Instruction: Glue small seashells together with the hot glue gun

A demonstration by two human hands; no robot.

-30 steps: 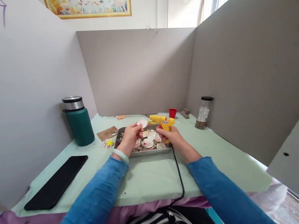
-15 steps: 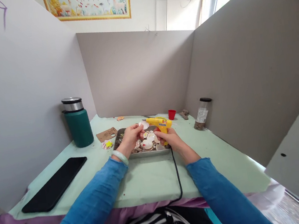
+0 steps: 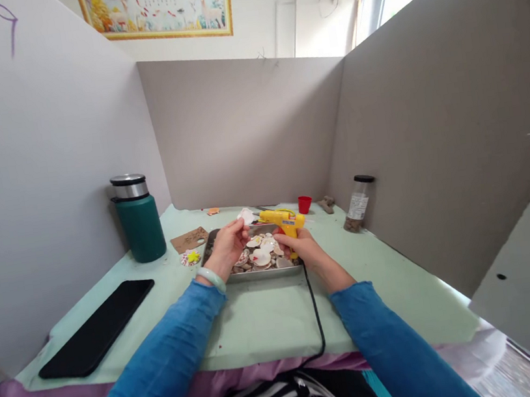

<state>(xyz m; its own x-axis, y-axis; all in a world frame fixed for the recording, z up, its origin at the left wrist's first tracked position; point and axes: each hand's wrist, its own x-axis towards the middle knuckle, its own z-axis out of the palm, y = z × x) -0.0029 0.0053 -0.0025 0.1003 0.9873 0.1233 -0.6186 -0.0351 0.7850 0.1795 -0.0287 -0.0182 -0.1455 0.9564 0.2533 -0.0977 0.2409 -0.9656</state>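
Note:
Between the fingertips of my left hand [image 3: 229, 246] is a white seashell [image 3: 246, 215], raised over the back of a metal tray [image 3: 251, 276]. My right hand [image 3: 305, 247] grips the handle of a yellow hot glue gun [image 3: 281, 217], whose nozzle points left, close to the shell. Below both hands the tray holds many shells [image 3: 261, 256], mostly white and brown. A black cord [image 3: 315, 309] runs from the gun down over the table's front edge.
Left of the tray are a brown card [image 3: 189, 239], a decorated piece with a yellow flower [image 3: 193, 256], a black phone [image 3: 98, 327] and a green bottle [image 3: 139, 226]. A red cup [image 3: 305, 205] and a jar [image 3: 359, 203] stand right. Grey partitions [image 3: 250, 128] enclose the table.
My left hand has shifted slightly left with the shell, which is now tilted differently and a little higher. The glue gun in my right hand has hardly moved.

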